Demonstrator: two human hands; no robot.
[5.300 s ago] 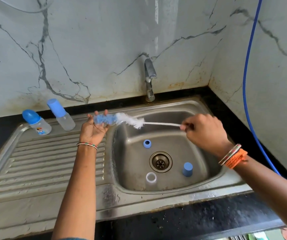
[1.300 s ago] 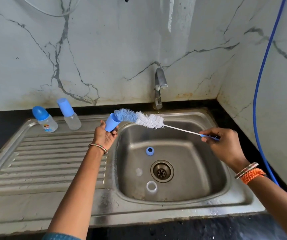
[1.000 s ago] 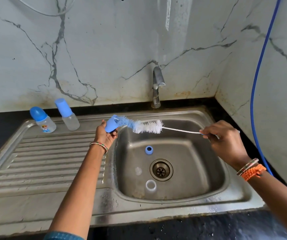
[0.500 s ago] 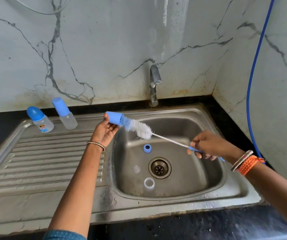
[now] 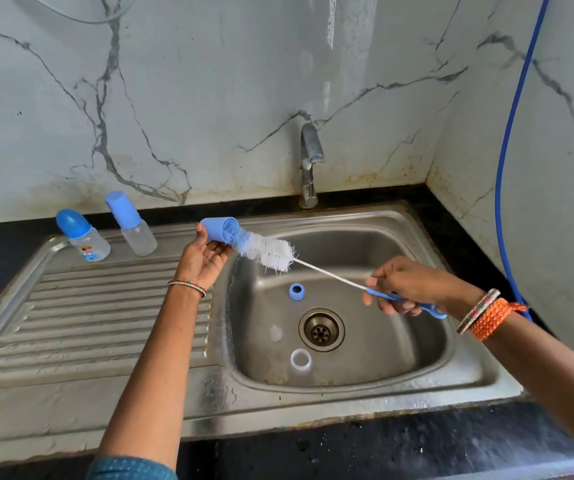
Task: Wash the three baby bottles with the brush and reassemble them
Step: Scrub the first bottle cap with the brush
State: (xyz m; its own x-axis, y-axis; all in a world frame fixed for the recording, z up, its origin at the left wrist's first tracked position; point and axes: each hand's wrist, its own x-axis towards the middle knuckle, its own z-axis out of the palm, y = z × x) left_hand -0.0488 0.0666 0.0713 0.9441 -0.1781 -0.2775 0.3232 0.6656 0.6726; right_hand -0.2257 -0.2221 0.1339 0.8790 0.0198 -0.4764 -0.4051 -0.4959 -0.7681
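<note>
**Over the sink: brush inside a blue cap**

Over the left rim of the sink, the left hand holds a blue cap on its side, palm up, fingers curled under it and the thumb against its closed end. The cap's open mouth faces right, and the blue tip of the brush is pushed into it, with the white bristles sticking out. The right hand pinches the brush's blue handle, fingers closed round it, above the right half of the basin.

Down in the basin, a blue ring lies behind the drain, a clear teat sits left of the drain, and a clear bottle stands mouth up near the front wall.

On the drainboard at the back left, two capped bottles stand side by side, close but apart. A tap rises behind the basin, and a blue hose runs down the right wall.
</note>
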